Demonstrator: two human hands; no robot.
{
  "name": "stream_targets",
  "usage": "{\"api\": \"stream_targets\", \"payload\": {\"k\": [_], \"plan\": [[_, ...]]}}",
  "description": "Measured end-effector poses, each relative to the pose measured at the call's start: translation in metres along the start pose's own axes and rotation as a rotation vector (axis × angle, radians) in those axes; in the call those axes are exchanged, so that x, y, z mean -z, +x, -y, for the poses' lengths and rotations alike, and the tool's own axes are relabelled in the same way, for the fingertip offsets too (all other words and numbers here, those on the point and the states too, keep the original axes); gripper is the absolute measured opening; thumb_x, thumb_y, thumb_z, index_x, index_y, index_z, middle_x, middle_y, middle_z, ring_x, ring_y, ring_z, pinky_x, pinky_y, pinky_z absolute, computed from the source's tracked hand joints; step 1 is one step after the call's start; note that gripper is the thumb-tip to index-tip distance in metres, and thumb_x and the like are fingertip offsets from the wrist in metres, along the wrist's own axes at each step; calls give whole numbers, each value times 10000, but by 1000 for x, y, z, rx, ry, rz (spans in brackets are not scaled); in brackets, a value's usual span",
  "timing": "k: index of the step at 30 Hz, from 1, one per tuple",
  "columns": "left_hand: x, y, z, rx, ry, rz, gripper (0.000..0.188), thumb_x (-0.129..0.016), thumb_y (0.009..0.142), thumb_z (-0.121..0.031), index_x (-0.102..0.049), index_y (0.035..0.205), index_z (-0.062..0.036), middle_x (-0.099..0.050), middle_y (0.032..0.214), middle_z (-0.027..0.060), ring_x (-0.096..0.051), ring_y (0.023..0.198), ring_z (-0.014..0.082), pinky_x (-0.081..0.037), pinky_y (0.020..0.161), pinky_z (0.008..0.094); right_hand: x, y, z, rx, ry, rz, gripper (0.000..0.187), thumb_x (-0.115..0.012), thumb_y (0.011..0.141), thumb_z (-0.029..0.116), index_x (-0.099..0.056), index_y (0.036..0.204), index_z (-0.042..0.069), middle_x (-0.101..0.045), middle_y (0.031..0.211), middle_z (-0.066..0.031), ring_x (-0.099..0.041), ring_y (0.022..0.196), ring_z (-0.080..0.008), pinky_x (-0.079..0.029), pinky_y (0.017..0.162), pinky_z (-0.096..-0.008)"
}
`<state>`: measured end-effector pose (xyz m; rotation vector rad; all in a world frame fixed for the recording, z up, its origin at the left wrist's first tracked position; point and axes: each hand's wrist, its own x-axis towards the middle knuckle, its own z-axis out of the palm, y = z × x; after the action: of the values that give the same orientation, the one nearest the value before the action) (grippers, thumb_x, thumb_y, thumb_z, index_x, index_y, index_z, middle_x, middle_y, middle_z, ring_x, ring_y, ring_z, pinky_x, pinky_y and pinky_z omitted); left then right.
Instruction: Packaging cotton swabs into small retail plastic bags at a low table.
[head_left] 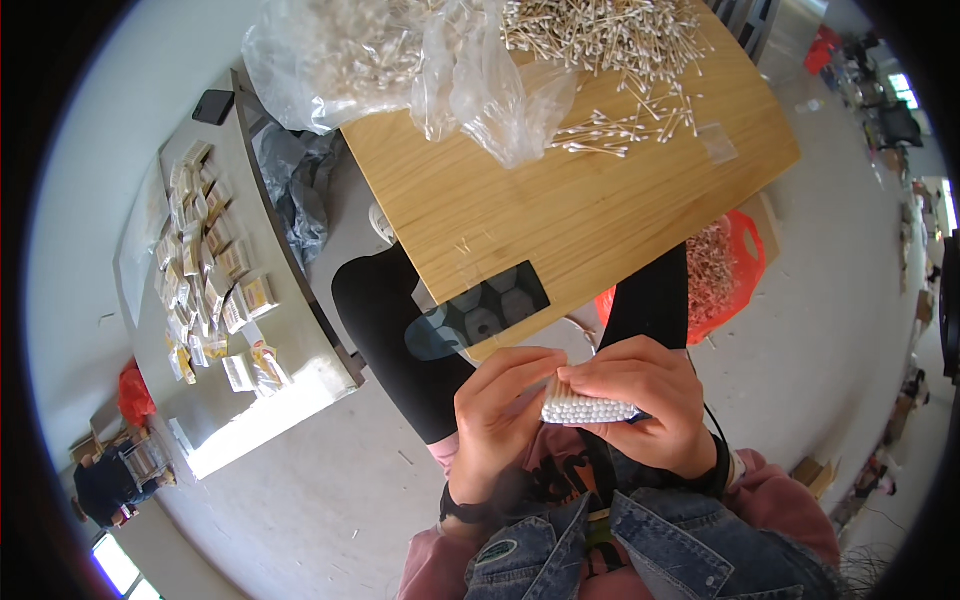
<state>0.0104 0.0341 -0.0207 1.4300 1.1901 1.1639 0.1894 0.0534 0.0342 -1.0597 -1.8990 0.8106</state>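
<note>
A flat bundle of cotton swabs (590, 410) is held above my lap, its white tips lined up in tight rows and facing me. My right hand (650, 400) wraps around it, thumb along the top and fingers beneath. My left hand (503, 415) grips the bundle's left side, fingertips meeting the right thumb at the top; part of its grasp is hidden. On the wooden table (480, 220) ahead lies a large heap of loose cotton swabs (610, 40), with several strays (625, 130) near it.
Clear plastic bags (400, 70) cover the table's far left. A dark patterned pad (490, 310) lies at its near corner. Many small packs (210, 270) and a phone (213, 107) rest on a grey side table (230, 430). A red bag (735, 270) of swabs stands right, below the table.
</note>
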Motion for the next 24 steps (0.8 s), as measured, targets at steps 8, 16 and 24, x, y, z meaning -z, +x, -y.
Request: {"api": "stream_targets", "payload": {"k": [8,16,24], "plan": [[11,-2,2,2,-57,-3,305,-760,748,53,-707,1046,20,-705,1053,141,-689,951,262,-541,827,330,-2,10,4,-76,89,72,416,-875,678,43,-708,1056,-5,-747,1002,-112,-692,861,-219,-558,737,-309],[31,-17,19,297,-557,-62,193,-781,822,-15,-717,1002,16,-708,982,72,-632,929,142,-484,829,282,-38,31,11,-261,447,12,421,-858,742,51,-684,1113,-50,-716,1035,-148,-677,911,-195,-547,784,-301],[61,-21,34,297,-660,-200,180,-726,840,49,-722,1020,31,-695,1013,59,-620,946,124,-487,814,251,-82,80,14,19,201,283,446,-850,727,108,-707,1144,42,-732,1048,-54,-641,920,-239,-525,780,-340]]}}
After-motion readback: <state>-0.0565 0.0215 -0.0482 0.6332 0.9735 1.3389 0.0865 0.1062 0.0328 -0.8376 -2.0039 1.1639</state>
